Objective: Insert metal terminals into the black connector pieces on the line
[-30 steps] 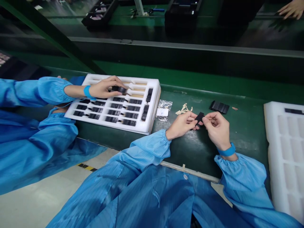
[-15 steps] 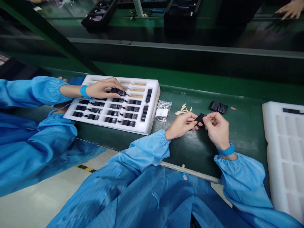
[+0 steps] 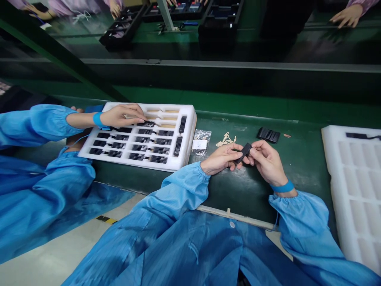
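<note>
A small black rectangular part (image 3: 245, 151) is held between my two hands above the green bench (image 3: 238, 190). My left hand (image 3: 222, 159) has its fingers closed round the lower end. At the upper right end, the thumb and fingers of my right hand (image 3: 266, 159) pinch its edge; anything small in that pinch is hidden. Just behind my left hand lies a little heap of pale, flat strips (image 3: 226, 139). Beyond my right hand rests a black slotted part (image 3: 268, 135), with a small brownish scrap (image 3: 287, 136) beside it.
At left, a co-worker's hand (image 3: 122, 115) reaches over a white foam tray (image 3: 133, 162) holding several black slotted parts. A clear bag (image 3: 201, 142) with a white label lies beside it. Another foam tray (image 3: 336, 159) stands at right. Black bins (image 3: 220, 24) and other people's hands are across the bench.
My hands have turned the black part slightly, and my right fingers have shifted along its end. The co-worker's hand has set its black part lower into the tray. The view has shifted a little.
</note>
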Demonstrator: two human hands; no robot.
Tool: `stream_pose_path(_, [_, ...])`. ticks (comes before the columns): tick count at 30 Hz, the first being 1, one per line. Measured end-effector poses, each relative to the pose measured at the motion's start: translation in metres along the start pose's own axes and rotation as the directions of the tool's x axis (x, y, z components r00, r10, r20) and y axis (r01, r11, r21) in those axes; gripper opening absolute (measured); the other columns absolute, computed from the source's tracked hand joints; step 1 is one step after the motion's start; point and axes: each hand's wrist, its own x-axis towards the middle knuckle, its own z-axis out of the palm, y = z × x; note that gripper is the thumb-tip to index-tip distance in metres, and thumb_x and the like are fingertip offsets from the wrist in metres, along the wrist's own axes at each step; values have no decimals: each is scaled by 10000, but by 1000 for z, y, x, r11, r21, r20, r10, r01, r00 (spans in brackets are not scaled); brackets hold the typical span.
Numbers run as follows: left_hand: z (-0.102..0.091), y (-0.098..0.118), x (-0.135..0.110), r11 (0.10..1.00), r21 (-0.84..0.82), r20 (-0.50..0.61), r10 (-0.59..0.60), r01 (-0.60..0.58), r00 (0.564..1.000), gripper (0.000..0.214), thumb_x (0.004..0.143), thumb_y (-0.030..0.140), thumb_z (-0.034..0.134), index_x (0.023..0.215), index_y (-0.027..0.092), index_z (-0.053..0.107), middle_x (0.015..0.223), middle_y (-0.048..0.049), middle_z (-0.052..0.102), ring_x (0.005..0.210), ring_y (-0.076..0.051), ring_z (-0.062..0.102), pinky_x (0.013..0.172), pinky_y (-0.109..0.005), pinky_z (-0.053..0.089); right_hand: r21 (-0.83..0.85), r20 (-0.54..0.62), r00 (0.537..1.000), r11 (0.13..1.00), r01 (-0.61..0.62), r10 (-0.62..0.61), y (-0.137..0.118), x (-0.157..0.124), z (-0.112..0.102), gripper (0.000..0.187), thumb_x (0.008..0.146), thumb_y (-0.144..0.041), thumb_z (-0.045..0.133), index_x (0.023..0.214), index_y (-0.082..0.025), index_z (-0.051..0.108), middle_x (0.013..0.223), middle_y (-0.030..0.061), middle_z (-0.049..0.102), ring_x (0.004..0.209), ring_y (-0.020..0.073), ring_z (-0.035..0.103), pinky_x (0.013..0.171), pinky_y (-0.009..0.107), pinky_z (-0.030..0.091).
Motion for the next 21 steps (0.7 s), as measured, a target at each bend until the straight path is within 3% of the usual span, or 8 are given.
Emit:
stream_pose_path(7, [-2, -2, 0, 996, -85, 9, -1, 2, 1000, 447, 809, 381, 786, 1078, 132, 530, 870, -68, 682, 632, -98, 614, 459, -161, 379, -74, -75, 997, 997, 20, -25, -4, -2, 10, 247, 877, -370, 761, 978, -208, 605, 787, -13, 609, 605, 95, 547, 565, 235, 448])
stream_pose_path(15, [-2, -2, 0, 976, -211, 5, -52, 52, 999, 398, 800, 328, 795, 1073, 132, 581, 848, -34, 618, 624, -61, 560, 511, -167, 348, -103, 26, 999, 995, -15, 18, -9, 0, 9, 237, 902, -370, 729, 979, -203, 579, 727, 4, 650, 607, 112, 551, 576, 241, 459])
stream_pose_path(21, [-1, 1, -1, 974, -215, -13, -78, 74, 997, 378, 805, 321, 789, 1071, 137, 594, 851, -37, 622, 613, -59, 548, 513, -170, 343, -231, -141, 980, 967, 106, -141, -13, -1, 4, 188, 896, -358, 723, 932, -198, 630, 735, -6, 592, 583, 105, 534, 545, 243, 449])
